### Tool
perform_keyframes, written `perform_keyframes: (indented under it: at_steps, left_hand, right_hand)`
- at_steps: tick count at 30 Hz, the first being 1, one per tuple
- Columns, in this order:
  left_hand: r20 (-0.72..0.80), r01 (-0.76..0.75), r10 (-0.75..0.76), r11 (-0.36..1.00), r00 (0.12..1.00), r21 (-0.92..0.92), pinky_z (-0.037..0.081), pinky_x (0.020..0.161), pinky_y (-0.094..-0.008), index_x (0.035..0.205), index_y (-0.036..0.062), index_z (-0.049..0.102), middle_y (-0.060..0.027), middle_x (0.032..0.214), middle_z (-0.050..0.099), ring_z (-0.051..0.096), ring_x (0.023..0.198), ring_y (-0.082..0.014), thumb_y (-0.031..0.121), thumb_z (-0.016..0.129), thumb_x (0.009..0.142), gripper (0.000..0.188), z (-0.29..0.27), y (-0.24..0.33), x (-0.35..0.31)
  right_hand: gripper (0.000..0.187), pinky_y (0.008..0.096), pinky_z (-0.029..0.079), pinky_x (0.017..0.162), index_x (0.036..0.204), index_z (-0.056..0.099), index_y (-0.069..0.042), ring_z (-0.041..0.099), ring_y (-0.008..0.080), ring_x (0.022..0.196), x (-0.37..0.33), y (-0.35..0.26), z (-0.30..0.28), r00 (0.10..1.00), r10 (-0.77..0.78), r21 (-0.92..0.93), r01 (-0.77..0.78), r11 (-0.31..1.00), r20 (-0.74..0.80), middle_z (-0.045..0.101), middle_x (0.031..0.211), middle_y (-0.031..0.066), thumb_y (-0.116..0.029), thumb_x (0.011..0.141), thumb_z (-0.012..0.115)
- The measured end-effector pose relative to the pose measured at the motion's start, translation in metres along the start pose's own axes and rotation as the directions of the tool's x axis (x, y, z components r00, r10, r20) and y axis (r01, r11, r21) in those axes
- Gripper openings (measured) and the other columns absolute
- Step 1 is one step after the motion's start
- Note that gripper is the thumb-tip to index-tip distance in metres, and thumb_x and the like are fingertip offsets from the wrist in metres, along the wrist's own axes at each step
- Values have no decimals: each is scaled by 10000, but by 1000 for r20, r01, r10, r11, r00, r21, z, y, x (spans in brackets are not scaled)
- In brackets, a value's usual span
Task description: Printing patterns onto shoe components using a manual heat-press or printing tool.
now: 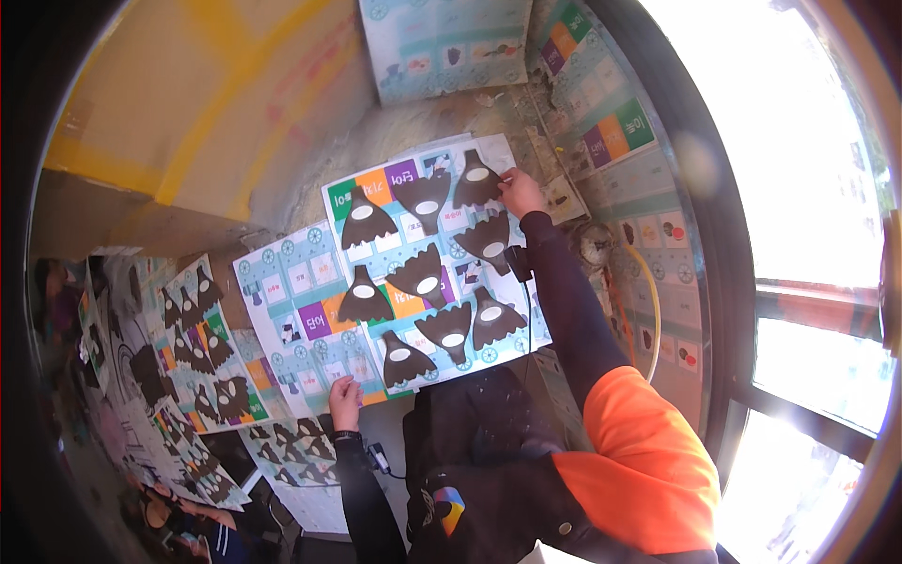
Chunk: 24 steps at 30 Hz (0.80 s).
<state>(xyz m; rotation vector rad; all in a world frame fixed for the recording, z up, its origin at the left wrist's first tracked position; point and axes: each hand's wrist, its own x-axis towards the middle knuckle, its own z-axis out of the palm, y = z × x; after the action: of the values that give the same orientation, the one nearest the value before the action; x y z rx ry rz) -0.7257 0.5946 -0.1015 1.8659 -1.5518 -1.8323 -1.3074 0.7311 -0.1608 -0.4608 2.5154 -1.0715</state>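
**Dark cut-outs on printed sheet, both hands down**

Black-brown paper cut-outs, each w/ a white oval, lie in rows on a printed sheet (413,230) w/ green, orange & purple colour blocks. Sheet sits on the work surface in front of the person, overlapping a 2nd, similar printed sheet (291,310) to its left.

R hand (520,191): arm stretched out to the sheet's far right corner, fingertips pinching/pressing the edge of the top-right cut-out (476,179). Fingers bent & close together on that piece; can't tell if it's lifted or flat. Sleeve is dark at the forearm, orange at the upper arm.

L hand (345,399): rests at the near edge of the sheets, fingers loosely spread, flat on the paper, gripping nothing. Dark band at the wrist.

Other cut-outs near the R hand: one just below it (489,240), more across the sheet's middle & near rows.

Far left: more sheets w/ the same dark shapes (202,348), stacked/fanned, well apart from both hands. Bright window (799,188) on the right.
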Motion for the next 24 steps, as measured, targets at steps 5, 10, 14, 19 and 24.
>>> perform_keyframes:
  at_steps: [5,10,14,19,24]
  left_hand:
    - [-126,-63,94,970,988,237,508,645,-289,1102,13,618,-71,872,666,626,752,-145,120,644,891,238,7,-37,7]
    - [-113,-182,276,841,955,510,530,782,-375,1115,-3,623,-166,927,704,687,863,-281,169,658,853,315,56,-29,-5]
    - [-202,-129,274,837,940,532,535,770,-389,1070,-17,631,-179,881,702,688,842,-309,207,675,840,324,46,-33,-12]
    - [-30,-70,89,914,996,399,486,822,-391,1083,-18,669,-192,959,704,661,909,-292,378,542,948,437,76,-3,-2]
    - [1,-111,111,994,994,2,447,942,-335,1274,-3,575,-135,1192,641,591,1094,-225,318,452,1019,428,53,-50,21]
  right_hand:
    - [361,454,515,843,1094,629,16,648,394,975,-43,-11,-1,991,-5,-99,-8,995,-134,675,1016,246,-199,807,675]
    - [331,507,484,865,1050,605,48,604,457,996,-154,72,-26,998,-3,-217,18,976,69,632,1048,296,-170,802,570]
    - [314,449,511,847,1034,637,12,637,413,986,-211,81,-7,973,196,-180,-172,969,122,675,997,237,-188,799,577]
    - [313,427,524,819,958,715,26,688,379,881,-208,122,-20,964,129,-186,-87,979,232,706,885,236,-191,770,587]
    - [284,466,509,815,968,655,71,655,433,880,-213,81,-10,994,69,-166,-53,985,90,673,824,268,-144,806,564]
